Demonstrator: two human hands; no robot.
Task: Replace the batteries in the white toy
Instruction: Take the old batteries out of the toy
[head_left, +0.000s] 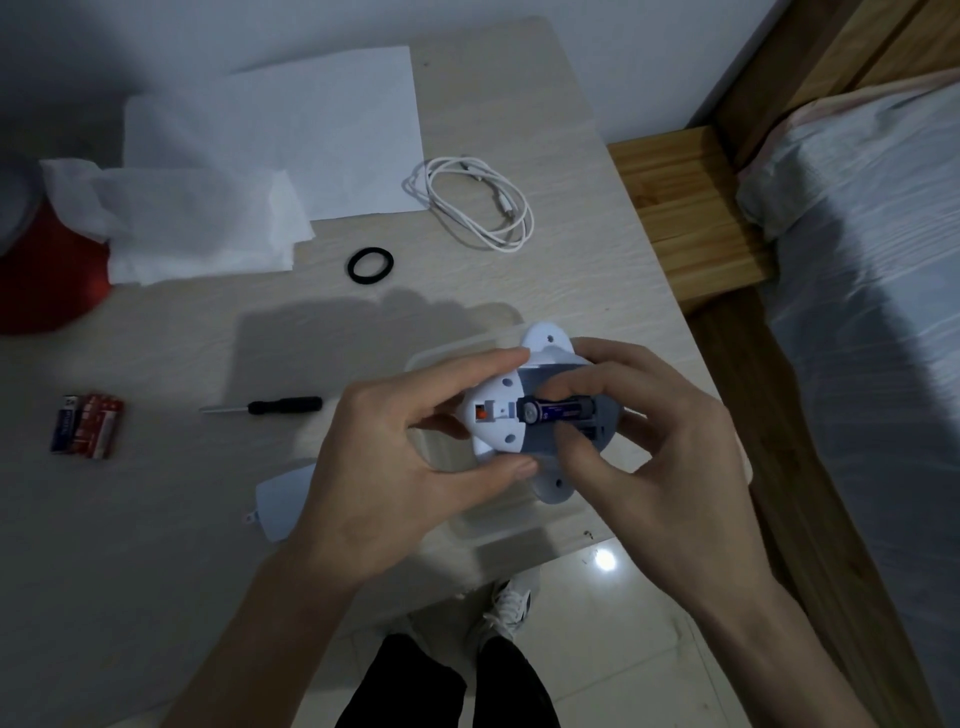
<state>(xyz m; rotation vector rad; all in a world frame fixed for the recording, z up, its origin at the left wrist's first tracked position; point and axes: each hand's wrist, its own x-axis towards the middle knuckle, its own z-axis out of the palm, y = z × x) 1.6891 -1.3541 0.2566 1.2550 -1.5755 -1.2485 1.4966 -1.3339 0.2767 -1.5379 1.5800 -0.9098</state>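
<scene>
White toy (498, 415) with grey compartment, purple battery (558, 411), black-handled screwdriver (270, 405), black ring (370, 266), red-and-blue spare batteries (88, 424).

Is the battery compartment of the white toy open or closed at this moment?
Open. The white toy shows its grey bay uncovered, and the right hand pinches a battery over it while the left hand holds the toy.

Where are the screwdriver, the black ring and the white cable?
screwdriver (283, 405): head view, on its black handle.
black ring (370, 266): head view, on the band's near edge.
white cable (470, 202): head view, on the coiled loops.
</scene>
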